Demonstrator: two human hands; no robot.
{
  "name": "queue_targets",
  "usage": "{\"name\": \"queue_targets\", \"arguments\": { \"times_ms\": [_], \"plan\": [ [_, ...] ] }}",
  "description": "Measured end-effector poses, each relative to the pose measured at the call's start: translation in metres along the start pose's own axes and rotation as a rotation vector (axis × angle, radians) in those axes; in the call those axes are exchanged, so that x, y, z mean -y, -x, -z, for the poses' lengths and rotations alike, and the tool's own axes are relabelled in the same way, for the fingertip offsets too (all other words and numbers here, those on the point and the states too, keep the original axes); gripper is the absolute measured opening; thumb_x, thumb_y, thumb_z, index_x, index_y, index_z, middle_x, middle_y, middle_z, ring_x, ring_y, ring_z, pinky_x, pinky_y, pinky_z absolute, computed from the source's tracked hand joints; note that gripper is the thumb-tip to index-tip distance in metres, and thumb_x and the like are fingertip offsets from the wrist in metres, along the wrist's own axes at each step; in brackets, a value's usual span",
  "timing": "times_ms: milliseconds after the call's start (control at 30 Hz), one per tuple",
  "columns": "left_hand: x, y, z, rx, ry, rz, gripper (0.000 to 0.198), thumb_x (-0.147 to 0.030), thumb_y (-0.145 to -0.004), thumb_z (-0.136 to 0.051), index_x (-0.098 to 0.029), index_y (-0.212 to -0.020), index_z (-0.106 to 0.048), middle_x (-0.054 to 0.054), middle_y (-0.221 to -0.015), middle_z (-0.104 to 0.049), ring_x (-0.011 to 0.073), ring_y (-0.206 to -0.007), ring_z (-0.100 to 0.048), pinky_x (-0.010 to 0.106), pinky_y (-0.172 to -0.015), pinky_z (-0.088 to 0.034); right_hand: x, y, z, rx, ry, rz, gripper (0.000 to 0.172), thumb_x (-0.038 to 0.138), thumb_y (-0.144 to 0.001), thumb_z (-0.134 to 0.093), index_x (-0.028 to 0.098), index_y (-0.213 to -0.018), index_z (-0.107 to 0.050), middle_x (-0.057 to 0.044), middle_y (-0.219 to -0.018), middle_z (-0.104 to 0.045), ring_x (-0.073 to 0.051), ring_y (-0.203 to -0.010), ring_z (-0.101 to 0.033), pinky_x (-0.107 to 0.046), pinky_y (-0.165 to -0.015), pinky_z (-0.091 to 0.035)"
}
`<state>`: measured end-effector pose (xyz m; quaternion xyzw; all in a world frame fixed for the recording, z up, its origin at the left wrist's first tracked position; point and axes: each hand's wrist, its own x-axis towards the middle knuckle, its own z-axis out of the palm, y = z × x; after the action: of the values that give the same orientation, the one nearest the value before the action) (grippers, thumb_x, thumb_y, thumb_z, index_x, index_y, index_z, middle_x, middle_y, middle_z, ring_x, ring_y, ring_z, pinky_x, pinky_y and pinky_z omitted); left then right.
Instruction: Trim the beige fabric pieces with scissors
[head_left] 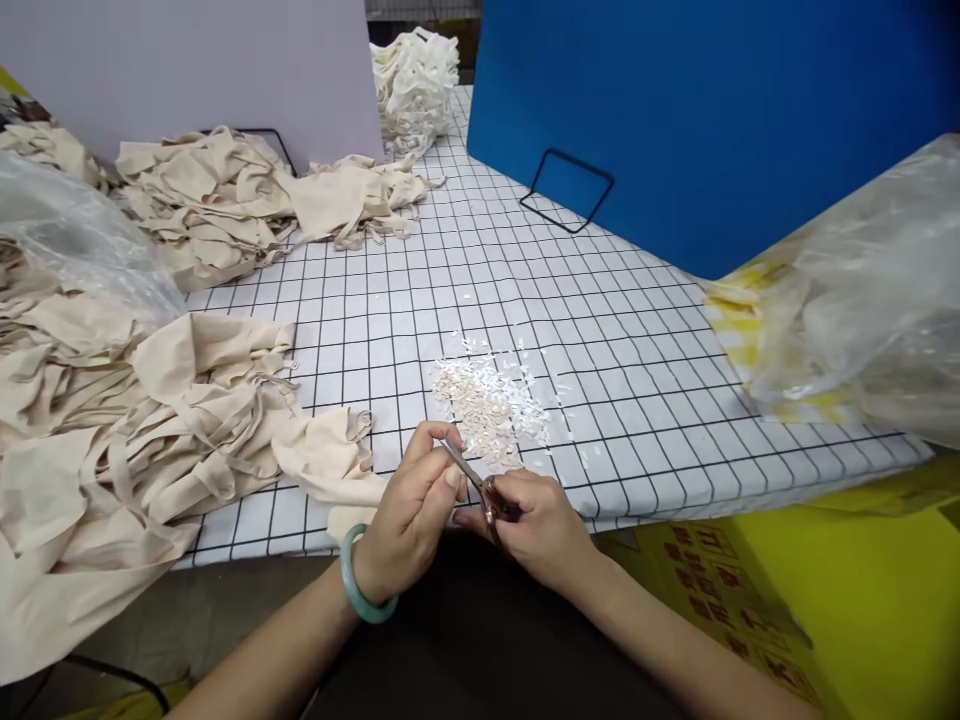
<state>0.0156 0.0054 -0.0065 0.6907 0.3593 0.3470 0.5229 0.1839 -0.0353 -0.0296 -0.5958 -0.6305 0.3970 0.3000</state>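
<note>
My right hand (544, 525) is closed around the dark handles of a pair of scissors (478, 482), whose blades point up and left to my left fingertips. My left hand (416, 500), with a green bangle on its wrist, is closed in a pinch beside the blades. A beige cloth piece (341, 475) runs from the left up to my left hand; the end between the fingers is mostly hidden. Just beyond both hands lies a small heap of white and beige snippets (487, 405) on the checked tablecloth (360, 330).
Piles of beige cloth pieces (202, 200) cover the left side, partly under clear plastic (82, 230). A grey-lilac board (225, 60) and a blue board (675, 120) stand at the back. Bundled white straps (416, 90) sit between them. Crumpled plastic (877, 290) lies at right.
</note>
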Motion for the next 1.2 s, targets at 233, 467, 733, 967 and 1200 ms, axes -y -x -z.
{"name": "queue_targets", "arguments": {
  "times_ms": [233,467,733,967,1200],
  "plan": [
    [-0.01,0.022,0.029,-0.011,-0.387,0.031,0.028,-0.033,-0.1,-0.047,-0.019,-0.075,-0.047,0.011,-0.107,-0.056,0.0252,-0.114,-0.052,0.037,-0.093,-0.045,-0.007,0.005,0.026,-0.025,-0.238,-0.113,0.04,0.059,-0.08,-0.069,0.022,-0.092,-0.062,-0.006,-0.085,-0.068,-0.018,-0.066,-0.057,-0.031,-0.059,-0.047],
    [0.017,0.095,0.065,-0.223,-0.826,0.225,0.05,-0.022,-0.084,-0.063,-0.021,-0.132,-0.05,0.017,-0.14,-0.05,0.0361,-0.13,-0.047,0.054,-0.104,-0.044,0.034,-0.038,-0.034,0.254,-0.18,-0.009,0.049,0.032,-0.07,-0.082,0.027,-0.111,-0.056,-0.008,-0.115,-0.067,-0.027,-0.096,-0.065,-0.04,-0.078,-0.055],
    [-0.018,0.043,0.109,-0.141,-0.484,0.278,0.021,-0.004,-0.07,-0.051,-0.02,-0.082,-0.056,0.001,-0.084,-0.064,0.0187,-0.08,-0.061,0.03,-0.073,-0.054,0.071,-0.089,-0.063,0.345,-0.446,0.185,0.022,0.033,-0.08,-0.071,0.023,-0.09,-0.054,-0.001,-0.084,-0.06,-0.018,-0.075,-0.061,-0.029,-0.067,-0.053],
    [-0.036,-0.136,0.198,-0.56,-0.557,-0.13,0.038,-0.01,-0.091,-0.048,-0.015,-0.128,-0.053,0.018,-0.146,-0.045,0.0289,-0.139,-0.043,0.051,-0.111,-0.043,0.164,-0.283,0.023,-0.247,-0.299,0.246,0.037,0.049,-0.078,-0.068,0.024,-0.097,-0.048,-0.007,-0.101,-0.063,-0.023,-0.09,-0.062,-0.037,-0.075,-0.051],
    [0.047,-0.033,0.106,-0.419,-0.61,-0.088,0.018,-0.011,-0.089,-0.054,-0.016,-0.1,-0.066,0.013,-0.114,-0.07,0.0268,-0.108,-0.066,0.047,-0.094,-0.056,0.083,-0.282,-0.051,-0.044,-0.17,0.231,0.03,0.045,-0.07,-0.07,0.023,-0.08,-0.051,-0.005,-0.084,-0.068,-0.023,-0.079,-0.062,-0.036,-0.072,-0.05]
  ]
}}
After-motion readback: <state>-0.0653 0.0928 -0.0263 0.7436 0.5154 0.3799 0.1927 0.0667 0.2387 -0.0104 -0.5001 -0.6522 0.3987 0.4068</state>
